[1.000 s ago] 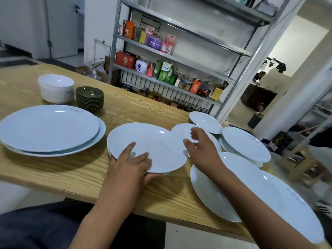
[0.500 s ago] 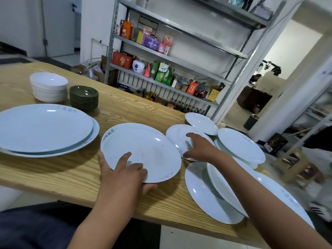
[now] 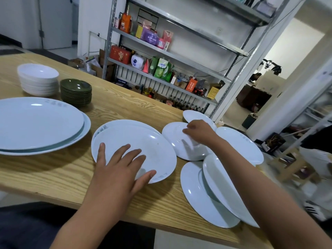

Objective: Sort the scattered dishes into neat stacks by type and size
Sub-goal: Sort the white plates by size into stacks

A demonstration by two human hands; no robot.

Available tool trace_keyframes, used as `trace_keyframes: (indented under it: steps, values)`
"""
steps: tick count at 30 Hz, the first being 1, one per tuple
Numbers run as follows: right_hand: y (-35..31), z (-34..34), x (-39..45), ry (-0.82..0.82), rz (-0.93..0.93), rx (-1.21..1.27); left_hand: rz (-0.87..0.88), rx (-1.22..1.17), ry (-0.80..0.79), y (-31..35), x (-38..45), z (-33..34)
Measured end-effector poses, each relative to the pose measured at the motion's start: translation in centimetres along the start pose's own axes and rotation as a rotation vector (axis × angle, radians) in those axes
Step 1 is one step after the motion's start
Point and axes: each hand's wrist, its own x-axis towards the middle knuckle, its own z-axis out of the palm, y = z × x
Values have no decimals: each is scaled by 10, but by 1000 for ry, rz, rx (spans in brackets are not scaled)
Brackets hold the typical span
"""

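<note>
My left hand (image 3: 122,164) lies flat, fingers spread, on a medium white plate (image 3: 143,139) near the table's front edge. Just to its right, my right hand (image 3: 199,132) has its fingers curled on a small white plate (image 3: 176,142). Another small plate (image 3: 194,115) lies just beyond that hand. A medium plate (image 3: 240,146) sits to the right. Two large white plates (image 3: 195,194) overlap at the front right, partly under my right forearm. At the left stand two stacked large plates (image 3: 36,123), a stack of white bowls (image 3: 38,79) and a stack of green saucers (image 3: 76,92).
The wooden table (image 3: 125,108) runs from far left to near right, and its front edge is close to me. Behind it stands a metal shelf rack (image 3: 161,56) full of packets and bottles. A doorway opens at the far right.
My left hand has slid further onto the medium plate and now lies flat on it. My right hand has shifted toward the small plate's far side. The view has moved in closer.
</note>
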Motion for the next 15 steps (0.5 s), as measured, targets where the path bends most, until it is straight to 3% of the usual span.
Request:
trace_keyframes:
  steps: [6,15]
  values:
    - [2,6,50,196,72,29,-37,-45,24,1,15,-8]
    - [21,20,111,208,295,-121,-69,-83,-1,-1,30,-7]
